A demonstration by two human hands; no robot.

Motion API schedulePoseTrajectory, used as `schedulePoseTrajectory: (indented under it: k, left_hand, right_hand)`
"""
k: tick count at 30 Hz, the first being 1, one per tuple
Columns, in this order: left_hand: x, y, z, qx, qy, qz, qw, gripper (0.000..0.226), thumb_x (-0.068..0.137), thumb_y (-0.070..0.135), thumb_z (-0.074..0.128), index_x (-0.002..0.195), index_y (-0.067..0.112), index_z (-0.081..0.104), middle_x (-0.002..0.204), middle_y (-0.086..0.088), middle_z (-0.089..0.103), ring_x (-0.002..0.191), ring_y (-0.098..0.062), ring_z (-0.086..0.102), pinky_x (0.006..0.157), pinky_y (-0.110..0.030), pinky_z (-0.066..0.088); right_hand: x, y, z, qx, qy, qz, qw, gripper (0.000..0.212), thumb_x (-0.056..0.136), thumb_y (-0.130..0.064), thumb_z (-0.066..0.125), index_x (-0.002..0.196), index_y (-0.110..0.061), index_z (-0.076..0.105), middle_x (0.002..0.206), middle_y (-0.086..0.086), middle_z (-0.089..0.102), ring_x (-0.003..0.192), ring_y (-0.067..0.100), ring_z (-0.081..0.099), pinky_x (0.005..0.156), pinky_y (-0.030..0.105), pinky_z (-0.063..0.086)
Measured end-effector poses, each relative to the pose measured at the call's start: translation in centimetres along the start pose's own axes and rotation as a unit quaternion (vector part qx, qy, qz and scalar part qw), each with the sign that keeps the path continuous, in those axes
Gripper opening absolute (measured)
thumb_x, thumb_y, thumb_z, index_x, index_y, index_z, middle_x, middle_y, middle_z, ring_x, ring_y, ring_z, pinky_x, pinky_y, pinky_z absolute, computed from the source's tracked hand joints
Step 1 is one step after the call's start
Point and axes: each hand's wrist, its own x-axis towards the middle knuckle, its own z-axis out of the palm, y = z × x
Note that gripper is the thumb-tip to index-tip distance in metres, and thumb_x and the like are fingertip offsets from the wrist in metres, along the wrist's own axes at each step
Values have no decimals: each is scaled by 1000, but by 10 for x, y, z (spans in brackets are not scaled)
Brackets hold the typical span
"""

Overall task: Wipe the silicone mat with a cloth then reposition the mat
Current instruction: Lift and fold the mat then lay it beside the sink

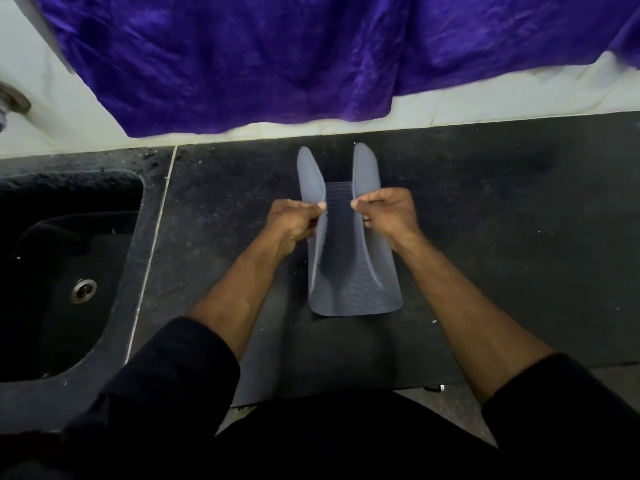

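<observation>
A grey ribbed silicone mat [349, 292] lies lengthwise on the dark counter, its near end flat and its two long sides pulled up into flaps. My left hand [294, 221] pinches the left side of the mat. My right hand [386, 213] pinches the right side. The raised edges stand close together above the middle, and the far corners curl upward near the wall. A large purple cloth [277, 53] hangs over the white ledge behind the counter, apart from both hands.
A black sink [52, 271] with a metal drain [83, 290] is set into the counter [502, 220] on the left. A tap base [14, 98] sits on the white ledge at far left. The counter's front edge runs just before my body.
</observation>
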Motion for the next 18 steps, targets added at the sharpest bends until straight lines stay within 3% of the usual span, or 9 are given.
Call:
schedulePoseTrajectory:
  k: [2,5,9,14,18]
  left_hand:
    - [0,-2,10,0,-10,-7,1000,10,85,9,70,80,3,64,76,-9,66,62,-14,64,51,-21,55]
    - [0,-5,16,-21,-20,-18,999,9,85,8,70,77,5,66,69,-4,69,54,-8,67,50,-20,53]
    - [-2,-5,14,-49,-31,-33,998,11,87,7,67,76,6,65,57,3,69,51,-5,66,48,-18,52]
    - [-1,-4,14,-52,-28,-45,997,5,87,7,68,85,4,65,72,-3,69,61,-10,67,53,-20,55]
    - [1,-5,17,-55,-28,-49,997,4,89,4,64,86,1,64,81,-10,66,71,-16,65,58,-22,58]
  right_hand:
    - [-7,2,11,0,-9,-4,1000,16,78,-10,77,67,-13,65,64,6,64,55,13,57,51,21,52]
    - [-12,3,17,8,-14,-4,1000,8,80,-9,75,74,-8,70,78,15,71,67,20,65,66,34,59]
    - [-13,5,15,13,-18,-4,1000,9,80,-10,75,72,-11,70,74,8,70,65,16,64,62,27,58]
    - [-16,5,15,29,-25,-6,999,6,81,-8,74,82,-3,72,84,17,73,74,24,69,71,37,61]
    - [-19,3,18,32,-27,-12,999,8,78,-12,77,78,-6,72,80,14,73,66,18,69,64,31,61]
